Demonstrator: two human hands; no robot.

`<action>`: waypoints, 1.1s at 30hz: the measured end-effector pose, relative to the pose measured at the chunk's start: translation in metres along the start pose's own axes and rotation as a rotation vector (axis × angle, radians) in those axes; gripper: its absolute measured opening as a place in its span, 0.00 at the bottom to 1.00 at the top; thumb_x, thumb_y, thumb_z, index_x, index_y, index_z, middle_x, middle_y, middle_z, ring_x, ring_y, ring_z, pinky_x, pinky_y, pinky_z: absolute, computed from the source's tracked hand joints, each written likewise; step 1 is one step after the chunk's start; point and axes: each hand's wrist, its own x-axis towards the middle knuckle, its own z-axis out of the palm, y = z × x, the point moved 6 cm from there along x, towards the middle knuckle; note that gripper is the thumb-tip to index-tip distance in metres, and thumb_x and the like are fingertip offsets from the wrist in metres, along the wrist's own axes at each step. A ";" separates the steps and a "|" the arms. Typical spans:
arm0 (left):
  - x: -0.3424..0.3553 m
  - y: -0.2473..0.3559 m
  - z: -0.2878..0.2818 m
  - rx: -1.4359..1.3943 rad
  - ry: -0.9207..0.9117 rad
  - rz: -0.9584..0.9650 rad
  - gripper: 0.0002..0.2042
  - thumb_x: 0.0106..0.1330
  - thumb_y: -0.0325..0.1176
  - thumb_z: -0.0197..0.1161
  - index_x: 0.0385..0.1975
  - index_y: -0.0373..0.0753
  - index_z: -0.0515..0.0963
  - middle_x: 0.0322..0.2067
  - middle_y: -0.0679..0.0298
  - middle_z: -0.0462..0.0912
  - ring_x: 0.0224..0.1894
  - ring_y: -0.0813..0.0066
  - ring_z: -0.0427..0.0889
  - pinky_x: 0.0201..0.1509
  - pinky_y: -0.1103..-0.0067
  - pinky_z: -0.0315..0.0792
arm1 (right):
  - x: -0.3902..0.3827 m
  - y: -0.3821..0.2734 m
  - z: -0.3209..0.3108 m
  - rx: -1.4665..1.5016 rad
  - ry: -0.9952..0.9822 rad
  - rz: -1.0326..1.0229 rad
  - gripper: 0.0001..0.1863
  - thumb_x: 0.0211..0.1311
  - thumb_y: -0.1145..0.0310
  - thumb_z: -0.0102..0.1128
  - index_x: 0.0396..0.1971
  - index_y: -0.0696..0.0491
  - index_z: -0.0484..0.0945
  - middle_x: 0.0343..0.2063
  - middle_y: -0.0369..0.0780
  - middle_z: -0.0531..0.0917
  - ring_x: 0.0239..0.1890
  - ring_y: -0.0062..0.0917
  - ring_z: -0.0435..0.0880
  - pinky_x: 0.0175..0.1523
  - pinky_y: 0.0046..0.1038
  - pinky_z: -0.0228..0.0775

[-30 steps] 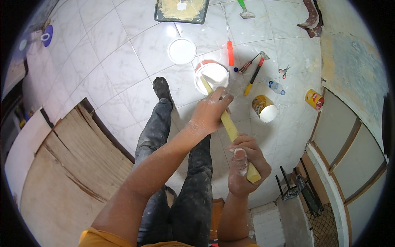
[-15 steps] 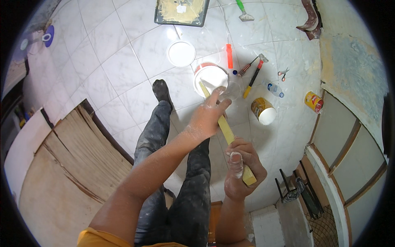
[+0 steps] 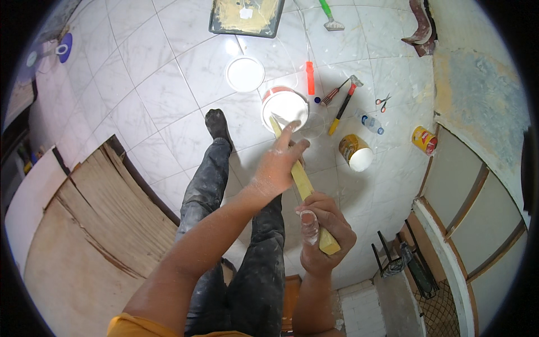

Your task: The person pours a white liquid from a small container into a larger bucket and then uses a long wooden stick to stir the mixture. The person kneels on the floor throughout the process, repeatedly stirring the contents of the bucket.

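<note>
A long yellow wooden stick [image 3: 303, 183] slants between my hands, its near end tilted toward me. My left hand [image 3: 276, 168] grips it partway along, index finger stretched toward the far end. Round the near end are the fingers of my right hand [image 3: 325, 227], with its thumb whitened by a pale coating. Beyond my left hand stands a bucket [image 3: 287, 105] of white material. The stick's far tip overlaps the bucket's near rim in view; whether it touches the contents I cannot tell. White dust marks both hands and forearms.
A round white lid [image 3: 245, 74] and a paint tray [image 3: 269, 31] lie beyond the bucket. To the right are a hammer [image 3: 343, 106], scissors [image 3: 383, 102], a plastic bottle [image 3: 372, 124], a brown-yellow can [image 3: 356, 153] and a yellow tin [image 3: 424, 140]. Wooden boards [image 3: 106, 208] stand at left.
The near end of the stick and my right hand have swung slightly left. Both hands keep their hold, and the whole view has shifted a little.
</note>
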 end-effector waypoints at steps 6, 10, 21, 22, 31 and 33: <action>0.035 0.010 0.008 -0.071 0.160 0.126 0.20 0.54 0.22 0.69 0.49 0.39 0.80 0.69 0.49 0.66 0.47 0.58 0.86 0.49 0.66 0.82 | 0.018 -0.010 0.002 -0.130 -0.041 -0.038 0.05 0.60 0.76 0.75 0.34 0.61 0.89 0.30 0.41 0.86 0.38 0.31 0.84 0.48 0.35 0.74; 0.019 0.011 0.027 -0.041 0.133 0.120 0.19 0.54 0.22 0.69 0.47 0.38 0.79 0.69 0.47 0.65 0.45 0.60 0.86 0.49 0.67 0.81 | 0.006 -0.005 -0.003 -0.159 -0.048 0.014 0.05 0.60 0.76 0.75 0.35 0.60 0.89 0.30 0.40 0.86 0.38 0.31 0.84 0.49 0.34 0.74; 0.021 -0.001 -0.004 -0.073 0.181 0.105 0.19 0.52 0.20 0.68 0.46 0.39 0.78 0.68 0.47 0.67 0.42 0.61 0.87 0.48 0.68 0.81 | 0.009 -0.008 0.018 -0.127 -0.159 -0.063 0.07 0.58 0.73 0.78 0.35 0.58 0.90 0.28 0.39 0.85 0.37 0.30 0.84 0.55 0.38 0.73; 0.025 0.001 -0.001 -0.082 0.205 0.123 0.19 0.52 0.20 0.68 0.46 0.38 0.78 0.67 0.47 0.67 0.42 0.62 0.87 0.48 0.68 0.81 | 0.009 -0.008 0.018 -0.156 -0.178 -0.101 0.07 0.57 0.73 0.78 0.35 0.57 0.90 0.28 0.38 0.85 0.37 0.30 0.84 0.55 0.39 0.73; -0.023 -0.010 0.015 -0.210 0.108 0.020 0.15 0.55 0.22 0.68 0.43 0.38 0.80 0.61 0.49 0.73 0.44 0.59 0.86 0.49 0.67 0.80 | -0.021 0.002 0.013 -0.173 -0.247 -0.054 0.06 0.53 0.74 0.78 0.30 0.57 0.89 0.27 0.38 0.84 0.36 0.30 0.84 0.51 0.37 0.73; -0.034 -0.016 0.013 -0.153 0.104 -0.020 0.15 0.54 0.23 0.68 0.43 0.37 0.80 0.62 0.49 0.72 0.45 0.57 0.86 0.49 0.66 0.80 | -0.025 0.001 0.014 -0.143 -0.282 -0.030 0.06 0.52 0.75 0.78 0.30 0.57 0.89 0.27 0.38 0.84 0.36 0.31 0.84 0.52 0.37 0.73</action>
